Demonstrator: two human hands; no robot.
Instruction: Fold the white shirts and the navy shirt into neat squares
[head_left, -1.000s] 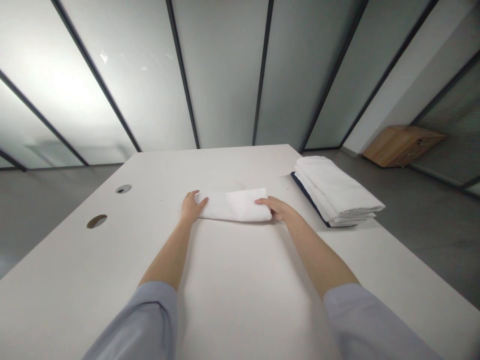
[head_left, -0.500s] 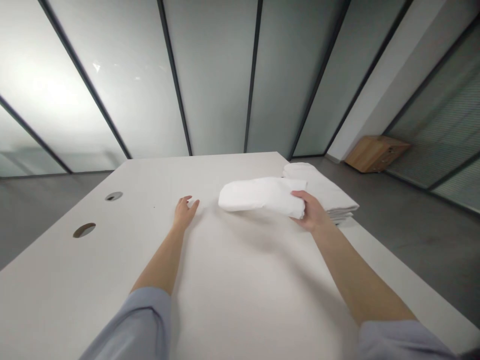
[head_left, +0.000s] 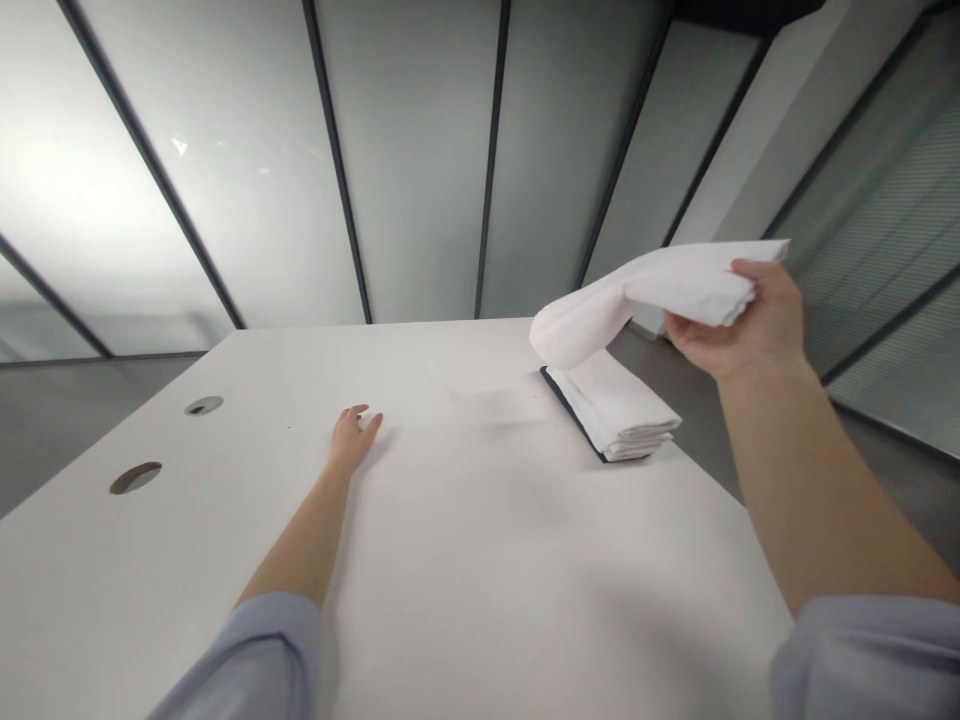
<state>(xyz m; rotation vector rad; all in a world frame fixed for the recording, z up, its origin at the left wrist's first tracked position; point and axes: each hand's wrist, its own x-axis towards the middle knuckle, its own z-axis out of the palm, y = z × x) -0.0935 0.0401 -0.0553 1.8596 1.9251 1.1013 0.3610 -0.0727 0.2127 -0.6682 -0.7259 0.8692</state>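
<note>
My right hand (head_left: pixel 742 320) grips one end of a folded white cloth (head_left: pixel 645 285) and holds it raised at the right, its far end drooping to the left. Below the drooping end lies a stack of folded white cloths (head_left: pixel 619 405) on the right side of the white table (head_left: pixel 450 560), with a dark blue layer at its bottom. My left hand (head_left: pixel 354 438) rests on or just above the tabletop, left of centre, fingers apart and nothing in them.
Two round holes, one with a grey rim (head_left: pixel 204 406) and one plain (head_left: pixel 136 478), are in the table's left part. Frosted glass panels (head_left: pixel 420 180) with dark frames stand behind the table. Grey floor shows on both sides.
My right hand has lifted the folded cloth up and to the right, from low over the table to above the stack. The stack's dark bottom layer now shows. My left hand stays open.
</note>
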